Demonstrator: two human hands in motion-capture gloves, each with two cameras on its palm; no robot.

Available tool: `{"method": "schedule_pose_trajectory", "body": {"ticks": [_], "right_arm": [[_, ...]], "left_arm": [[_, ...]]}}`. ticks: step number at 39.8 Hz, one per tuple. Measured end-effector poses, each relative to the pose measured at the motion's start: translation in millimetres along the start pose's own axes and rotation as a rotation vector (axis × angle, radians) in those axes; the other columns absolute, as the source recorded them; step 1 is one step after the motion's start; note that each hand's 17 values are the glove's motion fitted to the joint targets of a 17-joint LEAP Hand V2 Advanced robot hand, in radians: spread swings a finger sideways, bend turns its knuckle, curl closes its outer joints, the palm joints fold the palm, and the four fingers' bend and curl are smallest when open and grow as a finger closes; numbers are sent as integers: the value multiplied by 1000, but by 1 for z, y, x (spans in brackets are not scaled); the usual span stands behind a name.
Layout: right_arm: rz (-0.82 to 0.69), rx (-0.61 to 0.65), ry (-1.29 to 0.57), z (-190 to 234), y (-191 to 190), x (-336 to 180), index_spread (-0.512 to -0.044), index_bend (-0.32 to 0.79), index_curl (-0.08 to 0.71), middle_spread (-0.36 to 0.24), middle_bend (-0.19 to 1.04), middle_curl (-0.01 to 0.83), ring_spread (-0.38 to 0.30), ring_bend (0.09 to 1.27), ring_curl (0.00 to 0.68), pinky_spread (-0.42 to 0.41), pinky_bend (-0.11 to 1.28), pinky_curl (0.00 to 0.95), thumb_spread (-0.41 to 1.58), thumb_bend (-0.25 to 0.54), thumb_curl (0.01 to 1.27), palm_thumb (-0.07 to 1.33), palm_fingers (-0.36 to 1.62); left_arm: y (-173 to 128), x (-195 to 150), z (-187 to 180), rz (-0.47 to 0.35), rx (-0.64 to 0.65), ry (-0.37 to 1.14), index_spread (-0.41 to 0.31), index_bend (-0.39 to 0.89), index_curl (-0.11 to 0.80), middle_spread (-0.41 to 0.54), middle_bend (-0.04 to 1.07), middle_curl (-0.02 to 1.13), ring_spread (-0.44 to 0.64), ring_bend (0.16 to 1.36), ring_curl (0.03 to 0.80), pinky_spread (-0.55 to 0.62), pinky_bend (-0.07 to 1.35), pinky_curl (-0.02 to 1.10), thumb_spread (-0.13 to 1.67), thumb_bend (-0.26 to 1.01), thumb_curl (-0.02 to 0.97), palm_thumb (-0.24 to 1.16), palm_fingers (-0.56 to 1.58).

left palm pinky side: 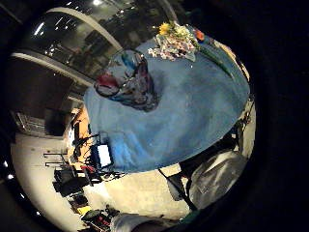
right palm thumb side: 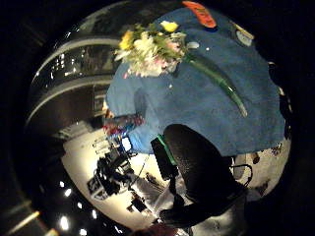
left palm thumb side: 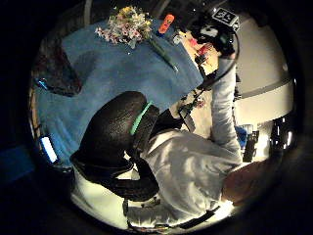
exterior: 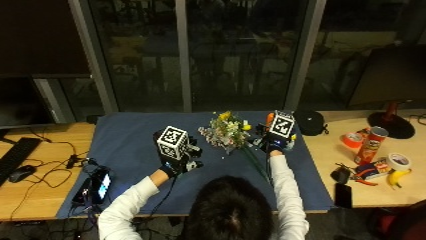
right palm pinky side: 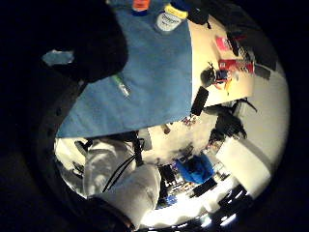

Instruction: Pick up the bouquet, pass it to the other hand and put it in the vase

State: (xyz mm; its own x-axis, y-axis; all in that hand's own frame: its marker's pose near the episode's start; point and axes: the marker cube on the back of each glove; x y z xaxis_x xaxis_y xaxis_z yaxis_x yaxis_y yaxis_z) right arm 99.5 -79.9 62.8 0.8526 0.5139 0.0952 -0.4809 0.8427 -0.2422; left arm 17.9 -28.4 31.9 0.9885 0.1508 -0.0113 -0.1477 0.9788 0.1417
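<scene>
A long wooden desk (exterior: 40,200) carries a dark blue cloth (exterior: 133,132) that covers its middle and hangs to the near edge, where the person sits. On the cloth, toward the far edge, lies the bouquet of yellow, white and pink flowers (exterior: 225,132), its long green stems running back toward the person, just beside the right hand (exterior: 274,141). The left hand (exterior: 174,159) hovers over the cloth to the other side of the flowers, with bare blue cloth between them; whether either hand's fingers are spread or curled cannot be told, as the gloves' tops cover them. The multicoloured glass vase (left palm pinky side: 129,79) stands on the cloth near the left hand, hidden behind it in the outside view. An orange object (right palm thumb side: 199,12) sits at the cloth's far edge. On bare wood to the right lie a red chip can (exterior: 375,142), tape rolls (exterior: 398,161) and a banana (exterior: 398,177); to the left, a phone (exterior: 101,183), a mouse (exterior: 20,173) and cables.
</scene>
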Motion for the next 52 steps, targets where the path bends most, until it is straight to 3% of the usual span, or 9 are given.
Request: {"method": "schedule_pose_trajectory", "body": {"ticks": [8, 17, 26, 30, 31, 34, 40, 44, 52], "right_arm": [[101, 62, -33, 46, -32, 11, -182, 138, 77, 1, 367, 356, -45, 703, 333, 51, 763, 364, 1138, -5, 253, 431, 569], [152, 98, 25, 85, -48, 23, -163, 92, 128, -16, 334, 377, -73, 658, 345, 54, 724, 358, 1142, -9, 279, 474, 589], [228, -74, 196, 138, -46, 21, -157, 57, 120, -24, 331, 395, -87, 667, 359, 51, 731, 359, 1110, 4, 319, 583, 605], [204, -28, 340, 147, -37, 5, -163, -30, 81, -74, 364, 409, -178, 777, 383, -125, 820, 367, 1080, 70, 360, 753, 899], [184, -21, 349, 150, -36, 0, -155, -35, 69, -71, 362, 408, -170, 736, 357, -115, 798, 348, 1081, 63, 364, 753, 805], [145, -16, 357, 157, -28, -11, -200, 129, 114, -133, 335, 408, -213, 819, 386, -207, 752, 343, 1069, 101, 388, 856, 1109], [185, 170, 251, 154, -31, -6, -230, 193, 203, -168, 409, 462, -241, 718, 412, -271, 661, 354, 886, 92, 471, 948, 1185], [224, 284, 161, 153, -40, 6, -220, 143, 219, -174, 290, 446, -245, 842, 452, -293, 742, 389, 797, 85, 516, 993, 1297], [158, 480, -141, 139, -46, 25, -230, 263, 304, -189, 622, 562, -217, 927, 501, -255, 728, 426, 1015, 22, 437, 923, 1490]], "left_arm": [[-6, -15, 16, -23, -45, 25, 57, 157, 275, 202, 175, 270, 227, 588, 260, 290, 373, 300, 1055, -20, 271, 239, 241], [-3, -33, 19, -69, -49, 45, 41, 164, 292, 187, 186, 287, 227, 573, 262, 295, 354, 308, 1068, -13, 287, 288, 256], [-1, -33, 30, -70, -49, -8, 34, 159, 305, 164, 192, 307, 223, 552, 262, 299, 330, 313, 1074, -21, 293, 299, 273], [-2, -32, 32, -71, -26, -69, 28, 155, 308, 158, 190, 314, 222, 546, 263, 301, 323, 316, 1076, -21, 294, 302, 276], [-2, -32, 32, -69, -24, -75, 28, 154, 309, 157, 189, 316, 221, 545, 263, 301, 321, 316, 1076, -22, 295, 301, 277], [1, -30, 33, -63, -27, -62, 19, 156, 312, 149, 192, 320, 221, 537, 263, 301, 313, 317, 1077, -22, 295, 303, 284], [10, -32, 35, -72, -45, -44, 7, 156, 316, 137, 187, 328, 221, 527, 264, 296, 301, 321, 1078, -22, 295, 303, 291], [11, -38, 39, -89, -61, -42, 3, 158, 321, 134, 185, 332, 221, 521, 265, 295, 295, 323, 1084, -21, 295, 306, 295], [5, -42, 47, -105, -60, -70, 0, 156, 323, 131, 181, 335, 221, 510, 266, 294, 288, 327, 1097, -25, 292, 289, 302]]}}
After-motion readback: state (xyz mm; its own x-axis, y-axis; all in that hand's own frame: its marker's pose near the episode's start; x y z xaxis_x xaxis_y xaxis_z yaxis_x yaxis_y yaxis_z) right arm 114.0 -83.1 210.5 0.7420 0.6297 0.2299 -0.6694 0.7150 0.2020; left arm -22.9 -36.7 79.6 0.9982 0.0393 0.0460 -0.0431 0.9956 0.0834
